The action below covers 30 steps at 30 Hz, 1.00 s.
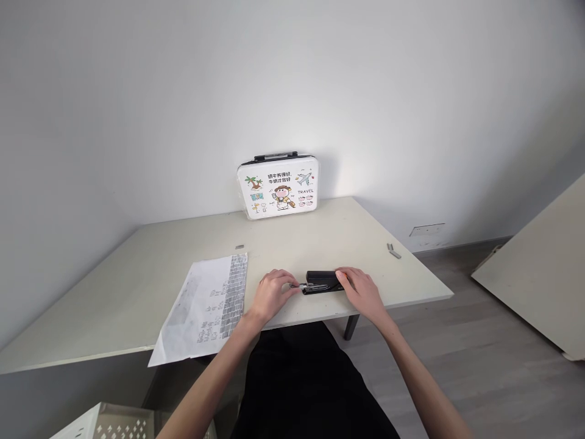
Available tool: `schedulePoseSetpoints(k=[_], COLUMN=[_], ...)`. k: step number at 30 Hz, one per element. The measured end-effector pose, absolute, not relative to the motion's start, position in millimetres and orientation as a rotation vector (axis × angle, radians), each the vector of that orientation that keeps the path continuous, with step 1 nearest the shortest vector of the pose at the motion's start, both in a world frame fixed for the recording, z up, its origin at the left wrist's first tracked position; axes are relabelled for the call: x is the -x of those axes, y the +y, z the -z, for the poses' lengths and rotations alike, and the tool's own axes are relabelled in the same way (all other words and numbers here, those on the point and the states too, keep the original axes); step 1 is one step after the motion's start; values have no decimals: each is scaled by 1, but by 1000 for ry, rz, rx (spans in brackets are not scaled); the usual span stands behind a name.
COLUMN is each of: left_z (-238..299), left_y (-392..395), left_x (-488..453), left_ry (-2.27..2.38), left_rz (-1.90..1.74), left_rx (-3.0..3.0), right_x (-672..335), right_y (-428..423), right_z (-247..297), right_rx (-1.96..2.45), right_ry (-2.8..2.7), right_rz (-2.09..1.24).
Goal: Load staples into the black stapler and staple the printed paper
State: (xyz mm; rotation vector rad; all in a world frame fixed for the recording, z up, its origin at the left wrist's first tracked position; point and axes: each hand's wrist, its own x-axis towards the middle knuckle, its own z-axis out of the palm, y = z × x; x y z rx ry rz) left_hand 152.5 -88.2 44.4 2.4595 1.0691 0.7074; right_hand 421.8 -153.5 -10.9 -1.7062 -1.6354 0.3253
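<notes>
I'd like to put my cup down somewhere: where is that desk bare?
The widest bare patch of the desk lies between its left edge and the paper sheet. Another spans the middle, between the white case and the stapler. The front centre is crowded: left hand and right hand hold the stapler. A staple strip lies at right.

- Between the fingers of the left hand [272,293] and the right hand [361,290], the black stapler [323,282] fills the gap, so nothing passes there.
- Left of the left fingers, a printed sheet [205,305] lies flat and low, just beside them.
- Beyond the fingers, the table [320,235] is bare up to the white case [278,186] standing at the wall.
- Right of the right fingers there is open tabletop, with one staple strip [393,250] well apart.
</notes>
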Motion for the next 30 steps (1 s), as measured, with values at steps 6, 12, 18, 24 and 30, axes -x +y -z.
schedulePoseSetpoints(k=[6,12,18,24,30], left_z=[-47,-47,-50,-53,-55], left_y=[-90,-92,-91,-91,-93], left_x=[-155,-157,-155,-154,-158], left_ry=[1092,1121,1089,1085,1118], left_rz=[-690,-669,-739,-736,-633], left_rx=[-2458,-2461,-2420,-2587,-2710], right_x=[-421,-421,-421,-421,-422], right_y=[-155,-154,-154,-155,-153], right_z=[9,9,10,11,13], right_rx=[1705,1711,1707,1710,1713], right_ry=[-1634,-1630,-1632,-1626,-1629], right_rz=[-338,-343,-342,-339,-341])
